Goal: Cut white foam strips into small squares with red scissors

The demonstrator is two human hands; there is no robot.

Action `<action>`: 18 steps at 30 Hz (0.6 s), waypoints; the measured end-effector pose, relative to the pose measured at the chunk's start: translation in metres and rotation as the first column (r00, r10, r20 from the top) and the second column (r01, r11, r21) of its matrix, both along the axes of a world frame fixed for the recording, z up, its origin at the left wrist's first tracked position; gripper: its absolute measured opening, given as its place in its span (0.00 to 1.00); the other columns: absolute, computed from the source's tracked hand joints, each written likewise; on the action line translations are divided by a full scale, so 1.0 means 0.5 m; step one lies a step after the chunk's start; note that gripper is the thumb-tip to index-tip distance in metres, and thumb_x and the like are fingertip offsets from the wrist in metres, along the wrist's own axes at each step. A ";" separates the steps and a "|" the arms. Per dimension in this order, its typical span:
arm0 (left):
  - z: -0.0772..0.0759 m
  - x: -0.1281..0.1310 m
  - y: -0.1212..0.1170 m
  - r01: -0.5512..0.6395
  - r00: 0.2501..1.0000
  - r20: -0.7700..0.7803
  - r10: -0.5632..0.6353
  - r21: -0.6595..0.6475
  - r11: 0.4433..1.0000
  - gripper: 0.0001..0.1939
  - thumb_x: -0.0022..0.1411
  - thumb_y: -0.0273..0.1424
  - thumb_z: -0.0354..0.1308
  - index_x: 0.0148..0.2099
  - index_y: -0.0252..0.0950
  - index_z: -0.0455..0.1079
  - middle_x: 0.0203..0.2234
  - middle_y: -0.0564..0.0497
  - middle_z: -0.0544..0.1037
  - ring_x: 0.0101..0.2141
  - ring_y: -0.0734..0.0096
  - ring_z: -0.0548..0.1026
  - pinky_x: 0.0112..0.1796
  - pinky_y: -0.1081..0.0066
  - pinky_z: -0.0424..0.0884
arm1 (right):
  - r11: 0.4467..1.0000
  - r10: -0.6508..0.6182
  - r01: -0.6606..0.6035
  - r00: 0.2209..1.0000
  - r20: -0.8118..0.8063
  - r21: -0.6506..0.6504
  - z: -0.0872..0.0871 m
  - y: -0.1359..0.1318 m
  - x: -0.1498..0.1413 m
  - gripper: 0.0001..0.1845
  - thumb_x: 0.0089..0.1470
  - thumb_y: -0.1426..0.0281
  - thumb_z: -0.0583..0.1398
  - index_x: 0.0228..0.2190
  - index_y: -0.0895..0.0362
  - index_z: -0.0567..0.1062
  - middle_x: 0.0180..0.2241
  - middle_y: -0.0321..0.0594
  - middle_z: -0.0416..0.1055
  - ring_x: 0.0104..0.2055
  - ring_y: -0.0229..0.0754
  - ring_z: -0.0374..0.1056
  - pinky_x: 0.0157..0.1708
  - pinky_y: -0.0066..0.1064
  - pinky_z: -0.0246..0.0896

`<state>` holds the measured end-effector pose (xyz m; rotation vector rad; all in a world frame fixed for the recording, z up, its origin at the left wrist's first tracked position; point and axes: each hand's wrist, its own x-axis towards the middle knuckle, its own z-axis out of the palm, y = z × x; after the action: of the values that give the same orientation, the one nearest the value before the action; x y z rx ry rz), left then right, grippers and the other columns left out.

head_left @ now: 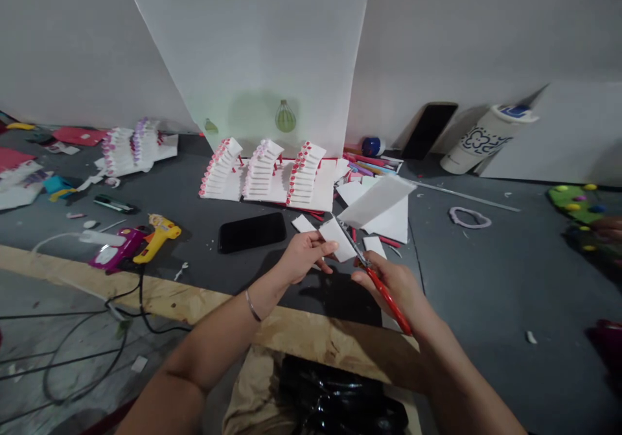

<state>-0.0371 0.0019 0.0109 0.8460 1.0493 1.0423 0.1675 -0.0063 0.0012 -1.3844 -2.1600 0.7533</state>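
My left hand [310,253] pinches a small white piece of card [340,240] above the table's front part. In my right hand [393,279] is a pair of scissors with red handles [389,299]; the blades lie along the card's right edge. Whether the blades are cutting into it I cannot tell. Under and around the hands lie small white card pieces [374,247]. Just behind them are larger white sheets [389,211]. A black phone [252,233] lies flat to the left of my left hand.
Three fan-shaped white models with red and pink tips [306,176] stand behind the phone. Leftward lie a yellow glue gun [158,237], a purple device [119,247] and a cutter knife [114,203]. A white cup [481,140] leans near another phone [430,130]. A person's hand [610,227] shows at far right.
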 end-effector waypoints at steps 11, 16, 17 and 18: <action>-0.013 -0.033 0.018 0.084 0.946 -0.315 -0.078 0.005 0.996 0.20 0.51 0.41 0.65 0.39 0.34 0.65 0.16 0.57 0.73 0.13 0.75 0.71 0.16 0.78 0.66 | 0.906 -0.340 0.126 0.787 -0.516 -0.405 0.023 0.008 0.007 0.21 0.53 0.49 0.57 0.36 0.54 0.70 0.15 0.26 0.57 0.11 0.31 0.51 0.10 0.23 0.47; -0.004 -0.044 0.017 0.148 0.825 -0.556 -0.105 0.033 0.988 0.15 0.57 0.42 0.57 0.32 0.34 0.68 0.13 0.56 0.70 0.12 0.77 0.68 0.15 0.79 0.59 | 0.920 -0.335 0.128 0.746 -0.575 -0.371 0.026 0.010 0.014 0.21 0.55 0.49 0.56 0.36 0.54 0.69 0.15 0.26 0.58 0.11 0.30 0.53 0.10 0.22 0.51; -0.002 -0.046 0.016 0.152 0.794 -0.599 -0.102 0.034 0.988 0.16 0.58 0.43 0.56 0.29 0.34 0.68 0.12 0.57 0.68 0.12 0.77 0.67 0.16 0.78 0.58 | 0.921 -0.336 0.129 0.742 -0.580 -0.369 0.024 0.010 0.014 0.21 0.56 0.49 0.56 0.36 0.54 0.69 0.15 0.26 0.58 0.12 0.30 0.53 0.10 0.22 0.51; -0.001 -0.048 0.016 0.155 0.762 -0.640 -0.096 0.036 0.987 0.18 0.58 0.45 0.54 0.26 0.35 0.66 0.11 0.58 0.66 0.12 0.77 0.65 0.16 0.78 0.57 | 0.920 -0.339 0.131 0.738 -0.583 -0.370 0.022 0.011 0.014 0.21 0.56 0.49 0.56 0.36 0.54 0.69 0.16 0.26 0.58 0.12 0.30 0.54 0.10 0.22 0.51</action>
<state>-0.0612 0.0100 0.0106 1.3835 1.4967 0.6875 0.1747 -0.0010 0.0123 -1.2596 -1.3370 1.2783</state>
